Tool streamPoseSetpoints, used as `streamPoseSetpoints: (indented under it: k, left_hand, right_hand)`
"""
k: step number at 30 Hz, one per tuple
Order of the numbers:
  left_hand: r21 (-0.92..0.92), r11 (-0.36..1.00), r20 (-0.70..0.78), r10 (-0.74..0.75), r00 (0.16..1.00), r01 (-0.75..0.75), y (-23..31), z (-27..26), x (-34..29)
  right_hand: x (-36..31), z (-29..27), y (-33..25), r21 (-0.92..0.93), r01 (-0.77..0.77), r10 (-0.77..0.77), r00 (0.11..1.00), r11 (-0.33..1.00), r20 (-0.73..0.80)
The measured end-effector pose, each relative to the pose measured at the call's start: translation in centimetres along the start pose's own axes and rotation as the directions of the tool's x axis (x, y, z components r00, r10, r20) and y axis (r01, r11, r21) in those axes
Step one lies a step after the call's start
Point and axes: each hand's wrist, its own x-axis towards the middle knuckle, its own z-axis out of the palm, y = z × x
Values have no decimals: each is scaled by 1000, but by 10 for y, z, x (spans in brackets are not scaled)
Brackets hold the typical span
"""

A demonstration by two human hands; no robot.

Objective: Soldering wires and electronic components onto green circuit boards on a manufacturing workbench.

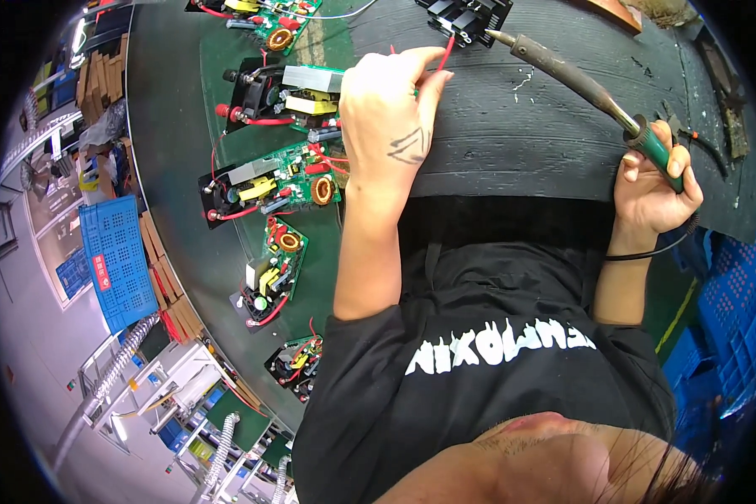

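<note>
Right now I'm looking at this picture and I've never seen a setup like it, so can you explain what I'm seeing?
There's no robot here, just two bare hands. The single picture comes from a wide fisheye camera worn on the head, looking down, so straight edges bend near the rim.

The left hand pinches a red wire leading to a black finned part. The right hand holds a soldering iron by its green handle. The iron's tip is at or very near that part; I can't tell whether they touch.

Under the hands is a black work surface. Several green circuit boards with red wires lie along the left side.
</note>
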Motion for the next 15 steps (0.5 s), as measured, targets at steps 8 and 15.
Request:
streamPoseSetpoints:
  k: [8, 15]
  left_hand:
    - [40, 997, -137, 76, 988, -71, -5, 14, -8]
    - [47, 998, -172, 59, 983, -51, -7, 19, -6]
  right_hand:
    - [-8, 5, 1, -90, 24, -17, 997, 996, 76]
    - [-5, 8, 3, -166, 42, -40, 999, 985, 20]
